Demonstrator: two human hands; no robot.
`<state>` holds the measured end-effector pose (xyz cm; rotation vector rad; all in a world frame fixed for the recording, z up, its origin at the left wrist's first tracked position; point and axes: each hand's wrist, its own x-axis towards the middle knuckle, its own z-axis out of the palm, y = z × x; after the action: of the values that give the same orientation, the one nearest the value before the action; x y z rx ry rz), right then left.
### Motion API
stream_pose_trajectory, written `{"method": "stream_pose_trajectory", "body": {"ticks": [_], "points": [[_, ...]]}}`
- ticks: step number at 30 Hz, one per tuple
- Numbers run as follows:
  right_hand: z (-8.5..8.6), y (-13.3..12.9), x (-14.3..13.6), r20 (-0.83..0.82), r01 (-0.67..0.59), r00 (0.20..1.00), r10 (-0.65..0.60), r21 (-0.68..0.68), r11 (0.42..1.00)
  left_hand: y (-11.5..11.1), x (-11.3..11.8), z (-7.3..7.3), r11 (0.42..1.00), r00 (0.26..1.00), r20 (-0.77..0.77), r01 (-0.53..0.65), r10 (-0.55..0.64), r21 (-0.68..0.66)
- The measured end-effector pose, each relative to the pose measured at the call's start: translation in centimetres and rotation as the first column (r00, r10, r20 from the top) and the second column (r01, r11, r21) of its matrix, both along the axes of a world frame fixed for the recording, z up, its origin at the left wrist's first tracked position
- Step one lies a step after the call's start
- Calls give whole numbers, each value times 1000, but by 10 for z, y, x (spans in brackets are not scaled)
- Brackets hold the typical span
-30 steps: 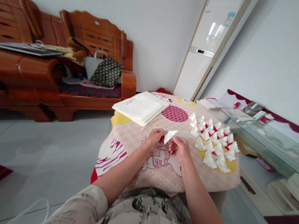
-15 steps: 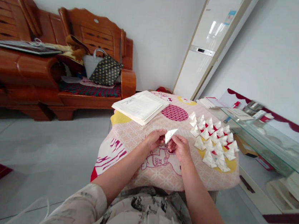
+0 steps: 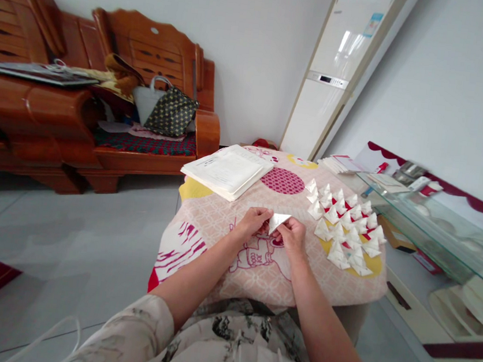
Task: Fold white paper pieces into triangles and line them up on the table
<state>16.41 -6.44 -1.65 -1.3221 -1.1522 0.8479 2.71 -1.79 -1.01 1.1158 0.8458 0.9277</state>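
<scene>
A small folded white paper (image 3: pixel 278 222) is held over the near middle of the cloth-covered table (image 3: pixel 225 249). My left hand (image 3: pixel 256 222) pinches its left side, and my right hand (image 3: pixel 292 237) grips its right side. Several white folded paper pieces (image 3: pixel 345 225) stand in rows on the right part of the table. Beyond my left hand lies a stack of white paper sheets (image 3: pixel 227 171).
Right of the table is a glass-topped cabinet (image 3: pixel 437 226) with metal bowls and papers on it. A wooden sofa (image 3: pixel 152 49) with bags stands at the back left. A tall white air conditioner (image 3: pixel 321 97) stands behind the table.
The folded paper has turned so its upper edge lies more level, and it sits slightly lower. My fingers have shifted a little around it.
</scene>
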Motion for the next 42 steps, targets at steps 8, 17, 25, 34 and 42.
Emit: {"method": "stream_pose_trajectory", "body": {"ticks": [8,17,25,34,42], "points": [[1,-3,-2,433,54,878,-202,329,943,-2,3,5,993,988,-133,59,-72,-99],[4,-3,-4,455,67,844,-284,436,897,-2,1,9,957,984,25,176,-174,-231],[-5,0,0,373,116,891,-259,365,924,-4,-1,10,954,981,109,182,-160,-237],[-6,0,2,228,88,960,-160,296,951,-1,-4,7,956,981,127,171,-144,-240],[-6,4,5,-46,88,996,-81,189,978,0,-9,8,959,980,146,169,-138,-226]]}}
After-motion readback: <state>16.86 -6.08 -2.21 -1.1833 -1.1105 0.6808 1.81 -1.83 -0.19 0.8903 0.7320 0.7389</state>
